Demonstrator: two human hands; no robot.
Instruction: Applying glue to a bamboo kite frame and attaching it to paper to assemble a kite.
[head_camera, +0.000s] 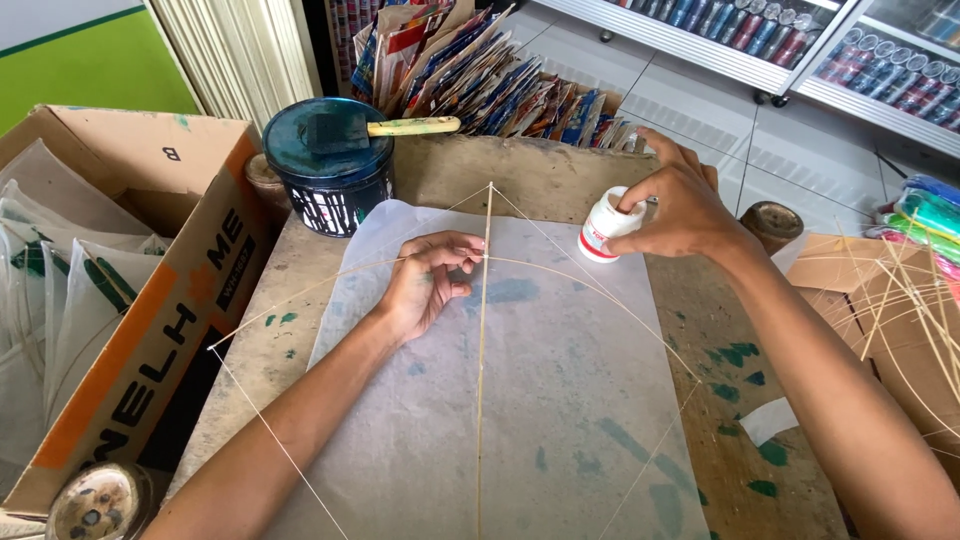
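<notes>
A kite frame lies on a translucent white paper sheet on a worn table: a straight bamboo spine crossed by a thin bowed stick, with string along the edges. My left hand rests palm-up on the sheet, its fingertips pinching the spot where spine and bow cross. My right hand grips a small white glue bottle with a red band, held upright just right of the crossing, above the sheet's upper edge.
A dark blue tub with a foam brush across its lid stands at the table's back left. A cardboard box of finished paper kites sits left. Loose bamboo sticks lie right; packets are stacked behind. A small jar stands by my right wrist.
</notes>
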